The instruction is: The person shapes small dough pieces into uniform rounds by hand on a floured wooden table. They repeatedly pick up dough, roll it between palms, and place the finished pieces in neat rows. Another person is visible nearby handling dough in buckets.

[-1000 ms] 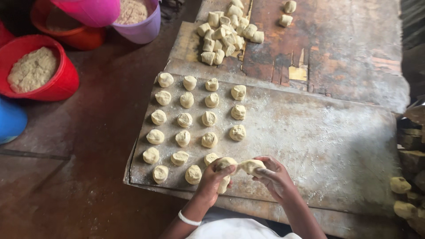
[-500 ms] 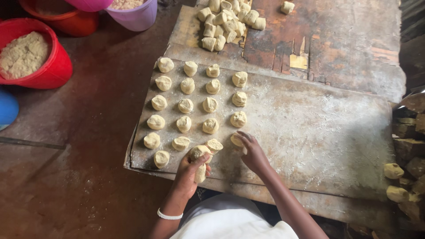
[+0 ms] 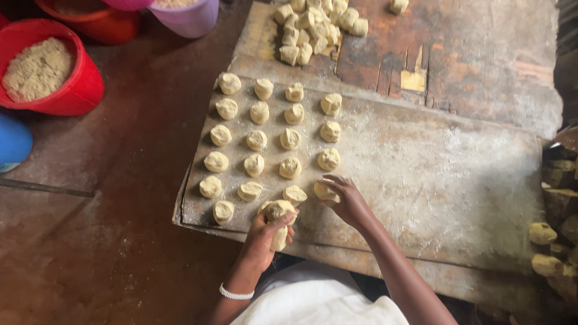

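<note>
Left hand (image 3: 265, 232): fingers curled round a dough roll (image 3: 279, 224), gripped upright at near edge of floured board (image 3: 433, 180); top end of roll shows above the fist, lower end hangs below it
Right hand (image 3: 346, 198): palm down, fingers narrow and bent over a dough ball (image 3: 325, 192), pressing it onto the board
Ball position: 4th column, just below the last ball of that column (image 3: 329, 159); beside the low ball of 3rd column (image 3: 295, 194)
Laid-out grid (image 3: 259, 141): approx. 4 columns of rounded balls, evenly spaced, none touching; left cols run longer than the right one
Step in hand (judged): portion pinched off roll is being set down to extend the 4th col
Next move calls for (judged): rt hand lifts clear w/o dragging the ball; lt hand presents roll end so a like-sized piece can be pinched off; keep same gap to neighbours
Free space: right half of board bare, flour-dusted
Stock pile (image 3: 316, 27): cut dough lumps heaped at far end, well apart from hands
Surroundings: red basin (image 3: 75, 90) w/ pale crumbly meal at far left; purple bucket (image 3: 189, 18) near top; more lumps (image 3: 542, 247) at right edge
Wrist: white bangle (image 3: 235, 294) on lt arm
</note>
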